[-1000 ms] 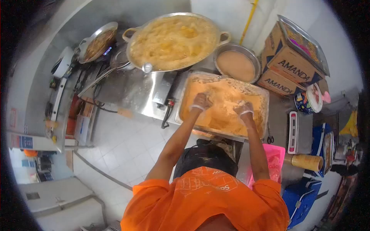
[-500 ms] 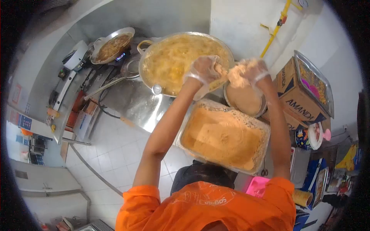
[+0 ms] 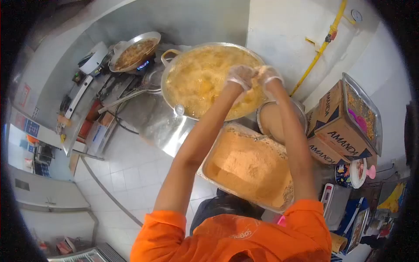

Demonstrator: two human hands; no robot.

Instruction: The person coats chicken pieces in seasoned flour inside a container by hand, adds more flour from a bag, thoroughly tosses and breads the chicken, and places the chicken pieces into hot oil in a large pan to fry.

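Both hands wear clear plastic gloves and meet above the right side of a wide pan (image 3: 168,81) of bubbling yellow oil. My left hand (image 3: 241,77) is closed on a pale orange flour-coated piece of food (image 3: 260,70), mostly covered by the fingers. Closed beside it, my right hand (image 3: 270,78) grips coated food too; whether it is the same piece I cannot tell. Below the hands stands a round pot of cloudy tan liquid (image 3: 271,118). Nearer my body lies a rectangular tub (image 3: 205,168) of orange-tinted flour (image 3: 248,163), partly behind my right forearm.
A thermometer dial (image 3: 179,109) sits at the pan's near rim. To the left are a long-handled strainer (image 3: 126,99) and a smaller pan of frying food (image 3: 136,53). Cardboard boxes (image 3: 345,137) bearing a metal tray (image 3: 379,142) stand right, near a yellow gas pipe (image 3: 321,51).
My right hand has moved left and up from above the pot to beside my left hand over the oil. My left hand has shifted slightly right. The camera view has shifted slightly.
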